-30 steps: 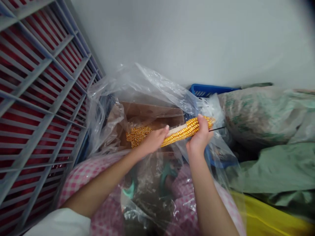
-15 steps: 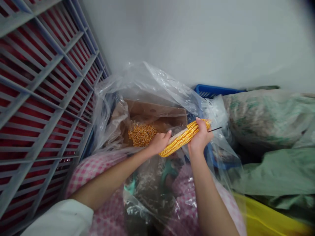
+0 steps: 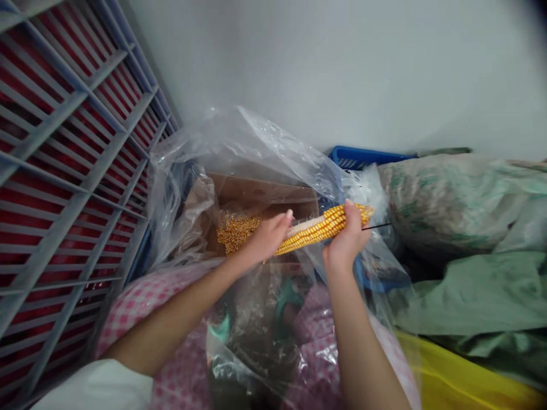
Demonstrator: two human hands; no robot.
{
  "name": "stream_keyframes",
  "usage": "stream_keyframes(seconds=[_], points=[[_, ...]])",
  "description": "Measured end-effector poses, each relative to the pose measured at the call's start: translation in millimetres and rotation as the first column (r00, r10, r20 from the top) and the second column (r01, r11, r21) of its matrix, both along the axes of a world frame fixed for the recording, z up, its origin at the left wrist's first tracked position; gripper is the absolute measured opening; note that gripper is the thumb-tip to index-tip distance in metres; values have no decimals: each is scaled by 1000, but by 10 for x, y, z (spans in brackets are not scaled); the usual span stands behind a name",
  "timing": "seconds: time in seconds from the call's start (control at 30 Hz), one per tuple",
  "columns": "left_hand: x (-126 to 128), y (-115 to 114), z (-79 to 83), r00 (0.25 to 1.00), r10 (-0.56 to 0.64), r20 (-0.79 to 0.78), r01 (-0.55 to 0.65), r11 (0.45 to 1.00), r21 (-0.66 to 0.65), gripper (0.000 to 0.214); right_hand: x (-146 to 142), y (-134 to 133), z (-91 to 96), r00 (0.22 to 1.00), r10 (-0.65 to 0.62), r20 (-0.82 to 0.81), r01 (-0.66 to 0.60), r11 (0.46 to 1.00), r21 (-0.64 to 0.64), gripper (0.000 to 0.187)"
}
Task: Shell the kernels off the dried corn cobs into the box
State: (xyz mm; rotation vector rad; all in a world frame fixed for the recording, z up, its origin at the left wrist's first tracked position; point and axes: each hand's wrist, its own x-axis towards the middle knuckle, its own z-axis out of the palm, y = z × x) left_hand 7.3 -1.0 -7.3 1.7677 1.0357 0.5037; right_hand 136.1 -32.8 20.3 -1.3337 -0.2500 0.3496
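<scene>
Between my two hands is a yellow corn cob [image 3: 314, 232], with a pale strip along its upper side where kernels are gone. My right hand [image 3: 347, 236] is wrapped round its right end, and a thin dark stick [image 3: 378, 226] pokes out beside that hand. At the cob's left end my left hand [image 3: 268, 234] is closed on it, thumb up; some fingers are hidden underneath. Below and left of the cob, loose corn kernels [image 3: 235, 232] lie piled in a cardboard box [image 3: 260, 191]. Clear plastic sheeting [image 3: 256, 136] drapes round the box and over my lap.
A lavender plastic crate [image 3: 85, 193] with red showing through its slats rises on the left. To the right stand a blue basket [image 3: 367, 156], a stuffed pale sack [image 3: 448, 199], green cloth [image 3: 478, 296] and something yellow [image 3: 453, 370]. A white wall [image 3: 333, 74] is behind.
The cob has turned more level, its left end rising with my left hand. My left hand has shifted slightly up and left. The whole view has moved a little.
</scene>
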Motion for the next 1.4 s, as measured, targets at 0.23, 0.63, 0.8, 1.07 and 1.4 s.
stream_keyframes(seconds=[0.23,0.63,0.8,1.07,1.4], points=[[39,-268,-10,966,-51,-255,115,963,243,48,-110,50,-146,993,80,85,-70,991,-110,30],[50,-331,-174,993,-42,-109,44,999,15,56,-60,46,-327,989,131,62,-115,970,-214,31],[-12,-197,4,996,-79,-35,78,996,-40,55,-68,16,-95,961,271,-52,-275,957,-90,33],[-213,-34,186,882,-140,451,459,477,-750,55,43,-55,41,910,279,-308,-314,947,-68,33],[-195,212,156,333,749,572,112,571,-813,26,-113,-119,86,882,340,-326,-327,940,95,34]])
